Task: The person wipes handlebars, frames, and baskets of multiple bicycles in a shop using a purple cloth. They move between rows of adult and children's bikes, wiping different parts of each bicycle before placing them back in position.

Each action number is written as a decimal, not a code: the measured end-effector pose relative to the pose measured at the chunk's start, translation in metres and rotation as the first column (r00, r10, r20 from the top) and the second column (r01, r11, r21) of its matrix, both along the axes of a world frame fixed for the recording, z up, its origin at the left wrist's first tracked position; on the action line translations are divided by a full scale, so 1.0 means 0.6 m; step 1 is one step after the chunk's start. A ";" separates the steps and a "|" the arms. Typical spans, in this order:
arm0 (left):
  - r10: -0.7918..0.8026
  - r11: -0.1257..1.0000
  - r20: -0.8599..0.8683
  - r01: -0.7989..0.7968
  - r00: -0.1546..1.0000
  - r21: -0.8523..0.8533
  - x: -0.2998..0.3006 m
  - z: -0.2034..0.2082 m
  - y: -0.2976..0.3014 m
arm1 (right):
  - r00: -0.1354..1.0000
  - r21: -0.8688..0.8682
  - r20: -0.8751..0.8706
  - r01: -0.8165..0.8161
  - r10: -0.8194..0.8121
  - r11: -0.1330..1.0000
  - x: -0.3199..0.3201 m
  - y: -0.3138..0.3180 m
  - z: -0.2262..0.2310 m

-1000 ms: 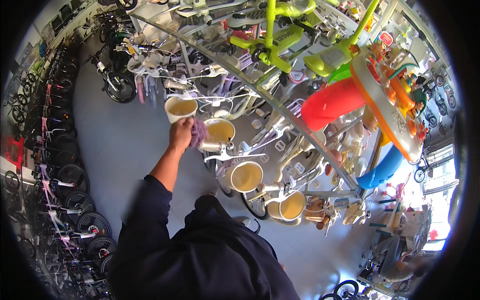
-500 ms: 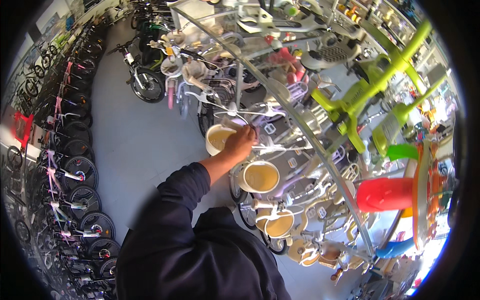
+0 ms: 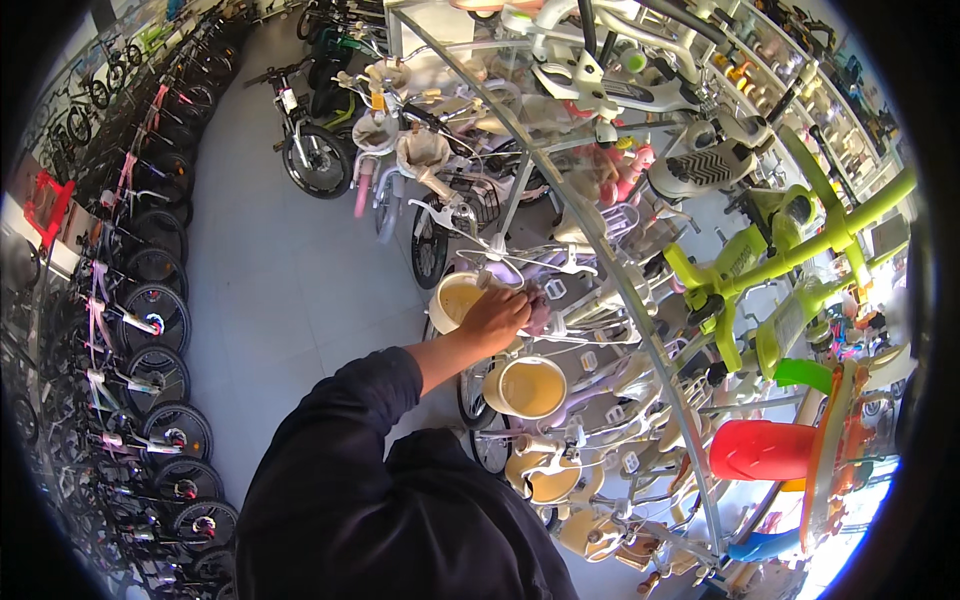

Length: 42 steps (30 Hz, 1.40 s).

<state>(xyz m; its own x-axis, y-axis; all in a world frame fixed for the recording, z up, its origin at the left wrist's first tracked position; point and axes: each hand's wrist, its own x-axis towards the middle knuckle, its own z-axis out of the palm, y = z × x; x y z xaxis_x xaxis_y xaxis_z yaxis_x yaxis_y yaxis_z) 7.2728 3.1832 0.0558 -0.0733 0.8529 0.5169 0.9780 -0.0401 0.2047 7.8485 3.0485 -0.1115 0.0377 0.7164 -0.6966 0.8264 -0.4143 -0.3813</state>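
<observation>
My left hand (image 3: 498, 318) reaches in from the lower left in a dark sleeve (image 3: 345, 420). Its fingers are curled round a crumpled purplish thing (image 3: 538, 308) that looks like a cloth. The hand is over the white handlebar (image 3: 590, 338) of a parked bicycle and partly covers that bike's round cream basket (image 3: 452, 302). Just nearer to me, a second cream basket (image 3: 527, 387) hangs on the neighbouring bike. My right hand does not show; a dark fold of clothing (image 3: 440, 455) lies below.
A metal-edged glass shelf (image 3: 600, 240) slants over the bikes, holding a lime-green frame (image 3: 790, 255), a red part (image 3: 760, 450) and white parts. Black-tyred bikes (image 3: 160, 320) line the left. One small bike (image 3: 310, 150) stands beyond on the grey floor (image 3: 270, 270).
The view has turned slightly, so the shelf and far bikes sit farther right. My left hand stays by the same basket, and more of the purplish cloth-like thing shows past its fingers.
</observation>
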 end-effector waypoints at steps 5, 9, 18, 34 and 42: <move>0.038 0.999 -0.007 -0.038 0.999 -0.024 0.008 0.002 -0.040 | 0.999 -0.018 -0.037 0.004 -0.005 1.000 -0.032 0.020 0.012; 0.243 0.970 0.109 -0.241 0.964 -0.030 0.000 0.015 -0.063 | 0.998 -0.019 -0.063 -0.013 0.012 1.000 -0.027 0.028 0.014; 0.325 0.896 0.890 -0.195 -0.321 -0.398 0.101 -0.006 -0.319 | 0.952 -0.012 -0.113 -0.287 0.284 0.958 0.067 0.009 -0.049; 0.206 0.970 0.833 0.220 -0.513 -0.105 0.231 0.027 -0.607 | 0.437 -0.324 -0.896 -0.529 -0.076 0.784 -0.465 -0.092 0.277; 0.400 0.811 0.837 -0.280 -0.374 -0.513 -0.041 -0.027 -0.857 | 0.580 -0.209 -0.763 -0.640 0.286 0.739 -0.781 -0.228 0.237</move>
<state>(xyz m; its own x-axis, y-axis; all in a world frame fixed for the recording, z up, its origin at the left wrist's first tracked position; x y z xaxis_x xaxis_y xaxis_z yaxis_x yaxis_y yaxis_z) 7.2480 2.6692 0.0399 -0.6683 0.4423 -0.5982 -0.5359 0.2716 0.7994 7.3798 2.9118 0.0307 -0.7877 0.1156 -0.6051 0.5524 -0.3022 -0.7769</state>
